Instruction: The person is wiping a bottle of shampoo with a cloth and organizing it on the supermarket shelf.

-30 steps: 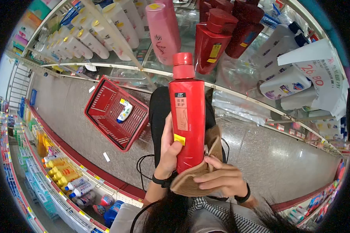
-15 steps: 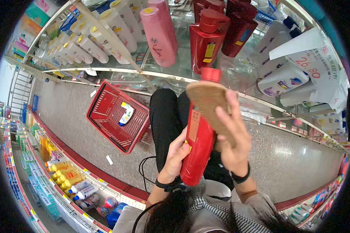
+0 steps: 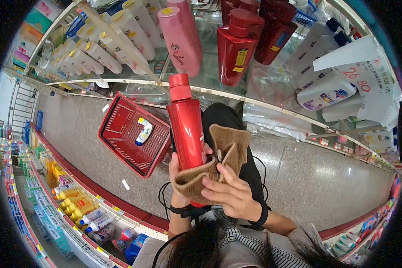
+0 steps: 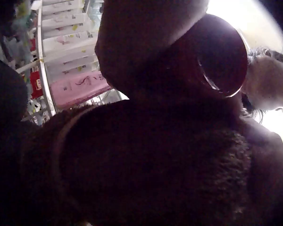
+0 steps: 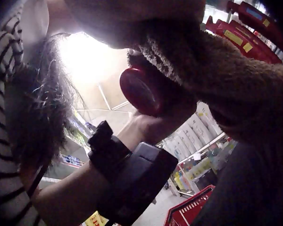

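Red bottle (image 3: 186, 134) is up in front of the person, tilted, above the lap and short of the glass shelf (image 3: 272, 107). Left hand (image 3: 173, 168) grips its lower body, fingers round it. Right hand (image 3: 232, 196) holds the brown cloth (image 3: 192, 182) against the lower part, fingers bent over the fabric. Change: cloth went from the upper body down near the base, label face turned aside; cap and upper body now uncovered. Pink bottle (image 3: 181, 44) on shelf; red basket (image 3: 118, 111) on floor, white bottle (image 3: 144, 134) inside.
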A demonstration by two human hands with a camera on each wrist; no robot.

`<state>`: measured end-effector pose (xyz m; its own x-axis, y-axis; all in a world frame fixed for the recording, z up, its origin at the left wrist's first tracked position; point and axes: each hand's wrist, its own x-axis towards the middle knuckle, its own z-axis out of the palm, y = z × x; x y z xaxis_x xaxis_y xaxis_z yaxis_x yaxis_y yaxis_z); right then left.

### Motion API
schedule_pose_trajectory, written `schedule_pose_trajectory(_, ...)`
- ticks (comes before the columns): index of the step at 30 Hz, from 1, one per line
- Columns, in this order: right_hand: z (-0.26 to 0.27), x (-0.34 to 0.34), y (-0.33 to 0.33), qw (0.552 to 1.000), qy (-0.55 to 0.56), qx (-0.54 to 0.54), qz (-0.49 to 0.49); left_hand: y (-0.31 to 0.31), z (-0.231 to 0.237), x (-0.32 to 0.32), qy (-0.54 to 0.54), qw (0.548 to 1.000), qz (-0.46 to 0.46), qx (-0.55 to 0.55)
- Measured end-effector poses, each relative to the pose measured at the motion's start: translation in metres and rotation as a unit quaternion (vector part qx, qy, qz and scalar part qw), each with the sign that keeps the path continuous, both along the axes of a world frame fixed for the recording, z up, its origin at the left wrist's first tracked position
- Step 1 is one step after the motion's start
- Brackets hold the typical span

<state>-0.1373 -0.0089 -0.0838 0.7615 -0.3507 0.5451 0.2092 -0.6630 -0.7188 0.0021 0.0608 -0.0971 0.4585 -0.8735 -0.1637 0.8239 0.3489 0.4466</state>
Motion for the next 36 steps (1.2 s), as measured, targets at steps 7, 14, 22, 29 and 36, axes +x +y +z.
schedule_pose_trajectory(7, -0.005, -0.019, 0.001, 0.995, 0.000, 0.075, 0.072, -0.002, -0.008, 0.009, 0.003, 0.998, -0.009, -0.056)
schedule_pose_trajectory(14, 0.009, -0.029, -0.031, 0.917, 0.035, 0.359, 0.169, -0.002, 0.001, 0.003, 0.027, 0.993, -0.055, -0.096)
schedule_pose_trajectory(22, 0.034, -0.038, -0.060, 0.861, -0.137, 0.398, -0.284, 0.000, 0.012, -0.011, -0.076, 0.995, -0.065, 0.015)
schedule_pose_trajectory(29, 0.043, 0.015, -0.052, 0.985, 0.013, -0.029, -0.167, 0.005, 0.025, -0.040, -0.129, 0.982, -0.103, 0.094)
schedule_pose_trajectory(36, 0.001, -0.003, -0.021, 0.994, -0.036, 0.017, -0.106, 0.019, -0.001, -0.045, -0.139, 0.981, -0.056, 0.127)
